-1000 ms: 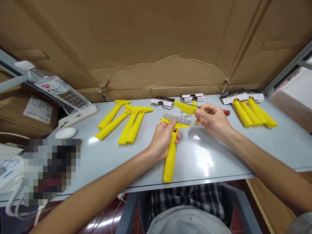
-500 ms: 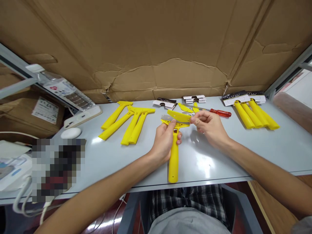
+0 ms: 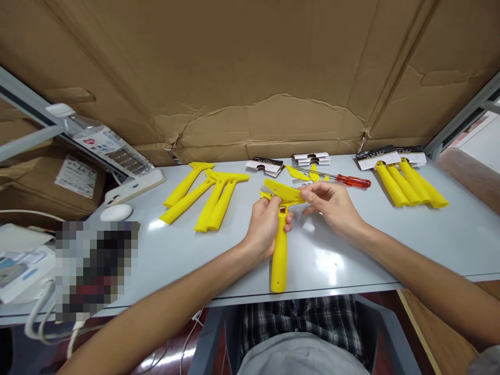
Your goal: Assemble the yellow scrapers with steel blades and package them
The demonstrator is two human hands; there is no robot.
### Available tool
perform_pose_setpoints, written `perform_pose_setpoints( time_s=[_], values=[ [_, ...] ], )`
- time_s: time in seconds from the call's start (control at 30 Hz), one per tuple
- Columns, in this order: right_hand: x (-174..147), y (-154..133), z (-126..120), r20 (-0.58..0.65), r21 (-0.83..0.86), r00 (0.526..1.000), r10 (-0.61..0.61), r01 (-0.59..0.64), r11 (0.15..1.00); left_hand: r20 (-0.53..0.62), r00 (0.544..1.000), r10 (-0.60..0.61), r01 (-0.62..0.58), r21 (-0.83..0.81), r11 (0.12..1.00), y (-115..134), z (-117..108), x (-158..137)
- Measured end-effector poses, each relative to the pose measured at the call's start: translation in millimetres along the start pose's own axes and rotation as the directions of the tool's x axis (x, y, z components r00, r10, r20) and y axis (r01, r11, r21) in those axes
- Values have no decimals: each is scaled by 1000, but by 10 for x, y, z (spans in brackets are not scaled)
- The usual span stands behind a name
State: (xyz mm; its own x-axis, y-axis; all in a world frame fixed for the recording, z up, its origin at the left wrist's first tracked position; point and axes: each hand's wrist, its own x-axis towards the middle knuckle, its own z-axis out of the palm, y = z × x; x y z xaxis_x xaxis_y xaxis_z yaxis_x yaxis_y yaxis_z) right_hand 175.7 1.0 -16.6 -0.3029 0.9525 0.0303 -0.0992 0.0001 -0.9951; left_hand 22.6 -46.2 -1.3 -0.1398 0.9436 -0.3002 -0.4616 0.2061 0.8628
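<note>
My left hand (image 3: 265,224) is wrapped around the neck of a yellow scraper handle (image 3: 278,260), which points toward me near the table's front edge. Its thumb presses at the T-shaped head. Between finger and thumb, my right hand (image 3: 332,204) pinches the right end of a yellow cover plate (image 3: 283,190). The plate lies over the scraper head, slightly tilted, its left end raised. A sliver of thin blade (image 3: 263,190) shows at the head's left end; the plate hides most of it. Beyond my right hand lie a red-handled screwdriver (image 3: 353,181) and loose yellow cover plates (image 3: 297,172).
Several yellow scraper handles (image 3: 219,203) lie at left. At right are several more handles (image 3: 394,187) with black-and-white cards (image 3: 377,156). Folded cards (image 3: 265,166) sit at the back, against a cardboard wall (image 3: 250,78). A plastic bottle (image 3: 109,148) and white mouse (image 3: 116,212) are far left.
My right hand has brought the cover plate down and slightly left onto the scraper head, covering most of the blade. My left hand keeps its hold on the handle.
</note>
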Motion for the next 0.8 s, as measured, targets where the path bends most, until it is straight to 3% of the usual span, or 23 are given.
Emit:
perform_pose_setpoints(
  time_s=[0.2, 0.37, 0.57, 0.8],
  values=[
    [34, -84, -77, -63, 41, 998, -17, 20, 999, 1, 1000, 10, -10, -22, 1000, 0, -50, 52],
    [39, -114, -99, -32, 92, 999, 37, -34, 995, -3, 1000, -8, 8, -25, 1000, -10, -56, 63],
    [26, -44, -55, 57, -49, 996, 65, -62, 997, -23, 1000, 1, -1, -13, 1000, -17, -22, 58],
    [37, -47, -78, 98, -183, 994, -58, 75, 980, -8, 1000, 10, -11, -6, 1000, -39, -35, 66]
  ],
)
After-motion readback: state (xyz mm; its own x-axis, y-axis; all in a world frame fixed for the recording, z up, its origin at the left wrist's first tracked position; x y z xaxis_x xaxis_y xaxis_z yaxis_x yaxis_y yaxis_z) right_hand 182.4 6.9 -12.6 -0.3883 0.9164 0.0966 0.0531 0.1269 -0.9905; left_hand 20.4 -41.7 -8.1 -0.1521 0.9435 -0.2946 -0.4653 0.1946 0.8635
